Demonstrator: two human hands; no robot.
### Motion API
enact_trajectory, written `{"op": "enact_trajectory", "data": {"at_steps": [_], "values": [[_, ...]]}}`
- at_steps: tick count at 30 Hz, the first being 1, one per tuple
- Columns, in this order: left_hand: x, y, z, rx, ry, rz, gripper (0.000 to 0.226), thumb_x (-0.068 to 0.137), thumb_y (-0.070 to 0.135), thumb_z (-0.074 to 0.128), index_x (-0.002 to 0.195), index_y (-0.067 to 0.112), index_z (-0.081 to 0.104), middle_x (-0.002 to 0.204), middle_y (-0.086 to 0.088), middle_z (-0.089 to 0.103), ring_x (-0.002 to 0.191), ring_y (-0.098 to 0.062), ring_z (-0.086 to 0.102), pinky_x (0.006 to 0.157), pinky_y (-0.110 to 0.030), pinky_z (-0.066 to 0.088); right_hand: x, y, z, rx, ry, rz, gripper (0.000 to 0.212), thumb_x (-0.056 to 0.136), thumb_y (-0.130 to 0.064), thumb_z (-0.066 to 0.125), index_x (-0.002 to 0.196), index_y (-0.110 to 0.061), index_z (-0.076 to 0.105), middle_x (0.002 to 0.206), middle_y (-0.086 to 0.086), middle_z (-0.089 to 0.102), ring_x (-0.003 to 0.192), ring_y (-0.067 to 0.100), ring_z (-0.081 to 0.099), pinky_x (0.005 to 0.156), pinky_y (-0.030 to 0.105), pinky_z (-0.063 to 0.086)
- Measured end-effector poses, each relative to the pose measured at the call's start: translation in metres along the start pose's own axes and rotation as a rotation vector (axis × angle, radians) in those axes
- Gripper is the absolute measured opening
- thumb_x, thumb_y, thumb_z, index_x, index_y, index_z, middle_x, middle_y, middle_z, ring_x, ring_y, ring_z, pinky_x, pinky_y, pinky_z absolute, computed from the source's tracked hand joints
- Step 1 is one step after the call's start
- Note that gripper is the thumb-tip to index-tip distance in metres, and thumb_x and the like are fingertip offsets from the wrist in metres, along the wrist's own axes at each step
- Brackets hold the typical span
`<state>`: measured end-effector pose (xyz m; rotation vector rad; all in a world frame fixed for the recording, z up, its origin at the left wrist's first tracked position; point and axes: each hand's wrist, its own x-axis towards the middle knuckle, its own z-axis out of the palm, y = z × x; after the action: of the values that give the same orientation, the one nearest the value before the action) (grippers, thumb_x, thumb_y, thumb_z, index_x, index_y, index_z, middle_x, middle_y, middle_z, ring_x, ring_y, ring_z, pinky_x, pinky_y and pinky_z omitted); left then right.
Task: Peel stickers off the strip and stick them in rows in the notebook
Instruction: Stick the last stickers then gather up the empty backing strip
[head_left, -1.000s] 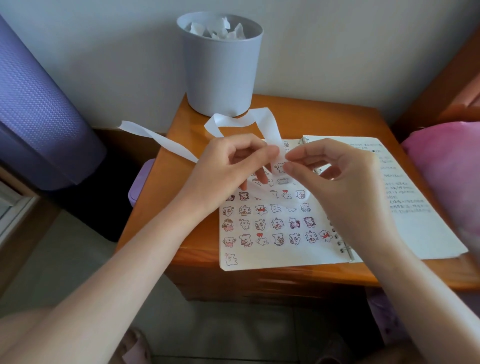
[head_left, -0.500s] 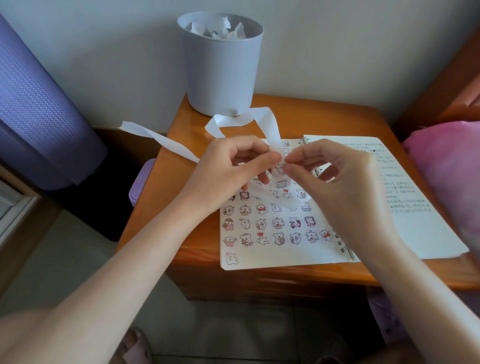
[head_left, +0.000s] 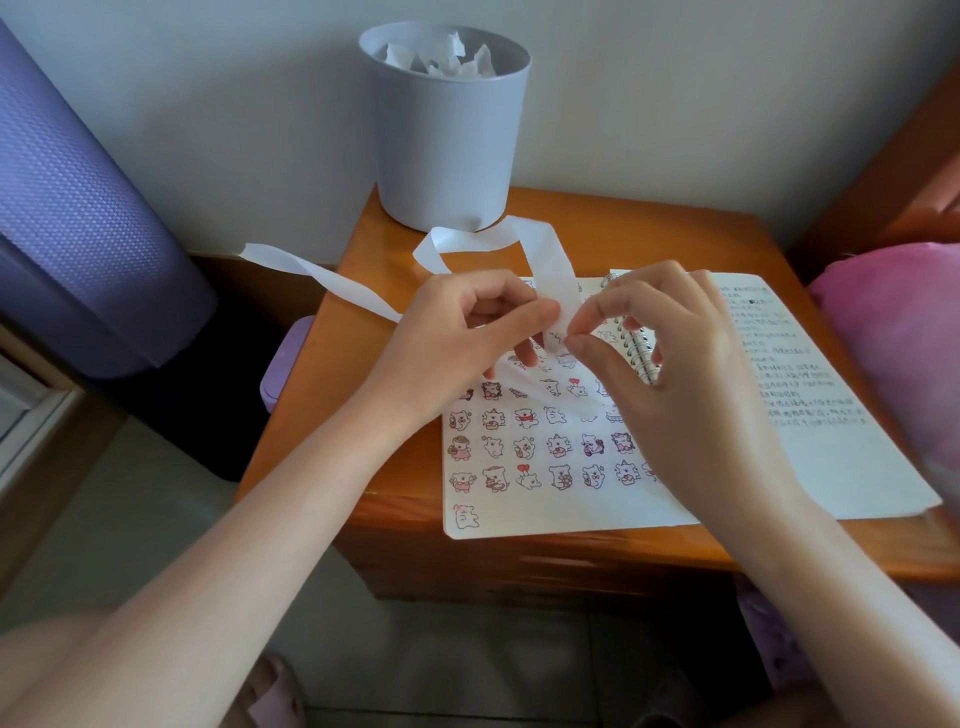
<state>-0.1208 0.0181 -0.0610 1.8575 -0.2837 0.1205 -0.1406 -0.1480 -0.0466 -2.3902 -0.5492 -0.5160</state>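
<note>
A long white sticker strip (head_left: 545, 254) loops over the wooden bedside table (head_left: 353, 312), one end trailing off its left edge. My left hand (head_left: 457, 338) grips the strip above the open spiral notebook (head_left: 571, 509). My right hand (head_left: 670, 364) pinches the strip, or a sticker on it, with thumb and forefinger right beside my left fingertips. The notebook's left page holds several rows of small cartoon stickers (head_left: 524, 447), with a single one (head_left: 464, 515) at the bottom left. The right page carries handwriting.
A grey bin (head_left: 447, 135) holding crumpled white paper stands at the table's back edge against the wall. A purple rolled mat (head_left: 78, 208) leans at left. Something pink (head_left: 904, 338) lies at right. A purple object (head_left: 283, 358) sits beside the table's left side.
Both hands have stayed together over the notebook's top. The strip has shifted a little between the fingers, and my right thumb and forefinger have closed in on it.
</note>
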Motion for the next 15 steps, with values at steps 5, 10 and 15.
{"op": "enact_trajectory", "data": {"at_steps": [5,10,15], "values": [[0.000,0.000,-0.001,0.002,0.004,0.033,0.016,0.089,0.024,0.062,0.084,0.010,0.068,0.063,0.015,0.066,0.056,-0.001,0.062,0.047,-0.013,0.045,-0.002,-0.010,-0.009,0.151,-0.055,0.018,0.007,0.083,-0.017,0.069,0.084,-0.023,0.064,0.079,-0.018,0.058,0.075,0.004,0.047,0.068,0.007,0.034],[-0.001,0.000,-0.001,-0.003,-0.001,0.026,0.015,0.091,0.018,0.061,0.081,0.010,0.068,0.063,0.011,0.066,0.057,-0.002,0.062,0.049,-0.015,0.045,-0.005,-0.023,-0.022,0.436,-0.355,0.231,0.005,0.079,-0.023,0.071,0.075,-0.026,0.070,0.071,-0.013,0.067,0.058,-0.001,0.053,0.051,0.009,0.039],[0.000,-0.001,0.000,-0.020,0.008,0.014,0.014,0.092,0.017,0.061,0.079,0.014,0.067,0.062,0.013,0.066,0.062,-0.005,0.064,0.049,-0.020,0.046,-0.010,-0.028,-0.019,0.457,-0.625,0.344,0.005,0.076,-0.026,0.073,0.074,-0.022,0.073,0.067,-0.012,0.068,0.054,-0.004,0.053,0.053,0.005,0.039]]}}
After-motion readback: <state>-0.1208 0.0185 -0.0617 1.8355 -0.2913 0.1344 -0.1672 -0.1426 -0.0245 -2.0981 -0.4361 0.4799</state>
